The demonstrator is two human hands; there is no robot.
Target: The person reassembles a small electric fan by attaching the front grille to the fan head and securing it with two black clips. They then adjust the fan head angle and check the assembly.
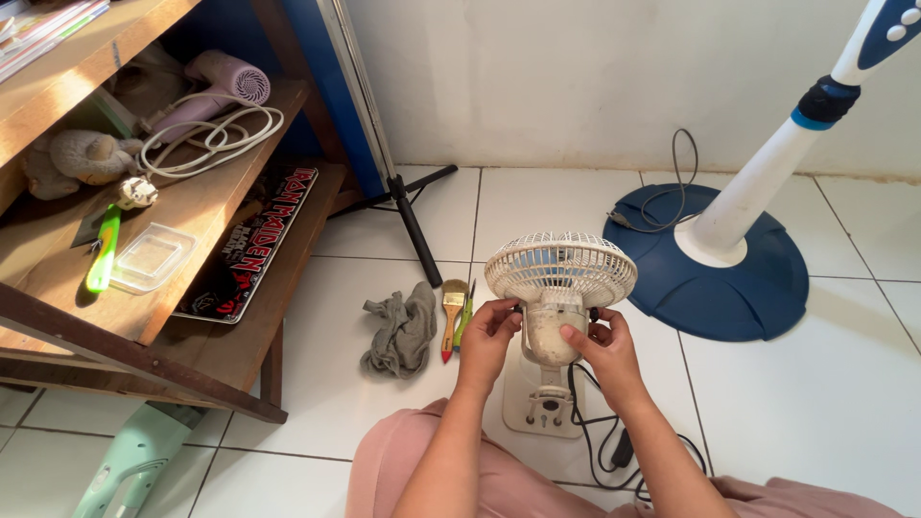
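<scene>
A flat black rectangular sign [247, 247] with red lettering outlined in white lies tilted on the lowest wooden shelf [251, 369], well to the left of the 2 hands and a little above them. 1 clear, empty plastic container [152, 257], shallow and rectangular with rounded corners, sits on the shelf board [58, 251] above, farther left again.
</scene>
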